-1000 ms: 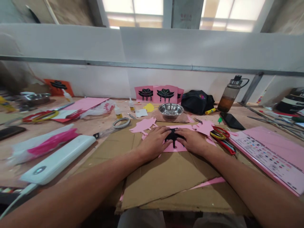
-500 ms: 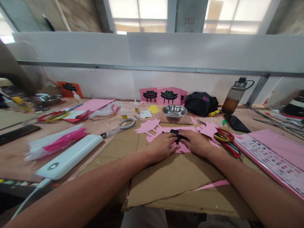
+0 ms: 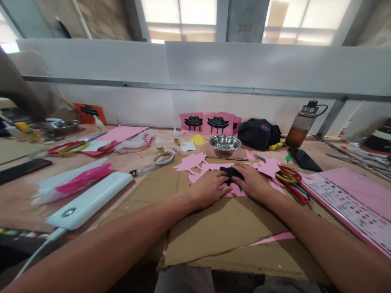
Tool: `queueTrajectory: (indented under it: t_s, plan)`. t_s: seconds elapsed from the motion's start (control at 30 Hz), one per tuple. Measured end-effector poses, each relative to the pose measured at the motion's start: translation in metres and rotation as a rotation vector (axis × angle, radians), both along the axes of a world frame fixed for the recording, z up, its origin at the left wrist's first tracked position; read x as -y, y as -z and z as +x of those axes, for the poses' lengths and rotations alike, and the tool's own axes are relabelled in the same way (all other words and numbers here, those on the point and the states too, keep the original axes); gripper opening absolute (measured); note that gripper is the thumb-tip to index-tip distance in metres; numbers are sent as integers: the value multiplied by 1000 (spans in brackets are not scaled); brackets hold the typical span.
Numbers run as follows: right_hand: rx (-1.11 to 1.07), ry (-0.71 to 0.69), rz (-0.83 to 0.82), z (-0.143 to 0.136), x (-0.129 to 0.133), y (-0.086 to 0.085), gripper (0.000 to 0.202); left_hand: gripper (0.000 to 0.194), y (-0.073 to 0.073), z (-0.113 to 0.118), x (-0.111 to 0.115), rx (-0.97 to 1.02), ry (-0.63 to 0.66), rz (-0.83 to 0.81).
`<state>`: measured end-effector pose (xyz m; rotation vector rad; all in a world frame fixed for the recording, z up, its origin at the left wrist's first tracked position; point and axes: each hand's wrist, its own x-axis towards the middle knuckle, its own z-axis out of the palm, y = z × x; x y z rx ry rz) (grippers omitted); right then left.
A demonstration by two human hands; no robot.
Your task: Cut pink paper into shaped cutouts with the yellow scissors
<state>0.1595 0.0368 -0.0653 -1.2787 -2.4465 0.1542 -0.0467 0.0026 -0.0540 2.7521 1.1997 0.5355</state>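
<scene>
My left hand lies flat with its fingers apart, over the left part of a black paper shape. From the other side my right hand rests with spread fingers on the shape's right edge. The black shape is on a pink sheet, partly covered by both hands. Under the sheet is brown cardboard. Pink paper cutouts lie to the left, and another cutout is beside my right hand.
Beyond the cardboard stand a metal bowl, glue bottles and pink cards. Red-handled scissors, a phone and a drink bottle are at right. A white power bank lies at left.
My right hand has shifted slightly to the right and up on the black shape, showing a little more of it. My left hand has stayed nearly still.
</scene>
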Motion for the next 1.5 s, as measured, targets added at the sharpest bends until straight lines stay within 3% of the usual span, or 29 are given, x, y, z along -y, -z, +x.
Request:
queueTrajectory:
  t_s: [0.1,0.23,0.33,0.4,0.5,0.73,0.93,1.17,1.4,1.5]
  plan:
    - [47,-13,-49,-1,0,-3,39,32,-5,-11,-13,128,-70,20]
    - [60,12,-68,-1,-1,-6,40,34,-18,-58,-46,287,-405,106]
    - [40,5,-57,-1,-3,-5,40,41,-21,-97,-70,214,-650,84]
    - [28,-2,-45,-1,-5,-4,39,44,-16,-112,-80,138,-717,12]
    - [26,7,-43,0,-6,-1,45,42,-5,-115,-90,3,-765,-102]
    - [108,46,-94,-3,-4,-1,60,36,4,-106,-102,36,-661,-109]
    - [91,-7,-116,-7,-4,-14,51,47,-1,-108,-97,202,-619,-72]
    - [-73,13,-182,-9,-10,-19,56,41,-16,-111,-86,591,-665,-123]
    - [-86,95,-321,-18,-21,-33,73,35,-41,-122,-77,1333,-396,-385]
    - [-2,122,-386,-23,-29,-41,79,32,-48,-121,-74,1508,-289,-508]
